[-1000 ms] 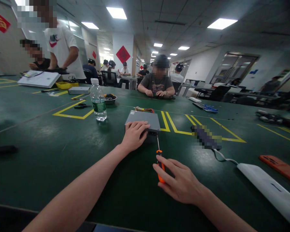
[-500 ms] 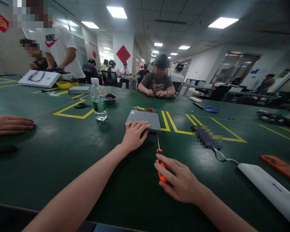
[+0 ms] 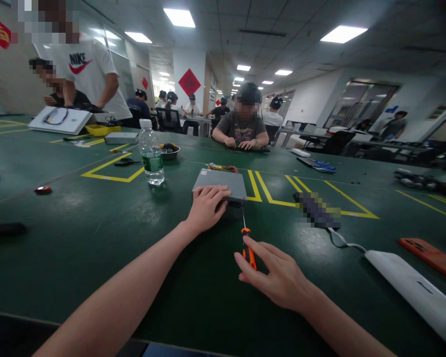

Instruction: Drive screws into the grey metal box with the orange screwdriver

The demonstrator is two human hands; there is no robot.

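Observation:
A grey metal computer power supply (image 3: 223,182) lies on the green table, with a bundle of coloured cables (image 3: 222,168) at its far side. My left hand (image 3: 208,206) holds it down, fingers over the top and thumb at the near edge. An orange-and-black screwdriver (image 3: 249,252) is in my right hand (image 3: 273,272), held between thumb and fingers. Its shaft points away from me, and the tip meets the near face by the right corner. The exact contact of the tip is too small to make out.
Left of the power supply stands a water bottle (image 3: 152,156), with a metal bowl (image 3: 170,151) behind it. A small red item (image 3: 43,190) lies farther left. On the right are a white power bank (image 3: 409,287) with a cable and an orange phone (image 3: 431,258). A person (image 3: 241,124) sits opposite.
My right fingers have shifted around the screwdriver handle, while my left hand stays put. Another person's hand came in at the left and withdrew; a small red item now lies there.

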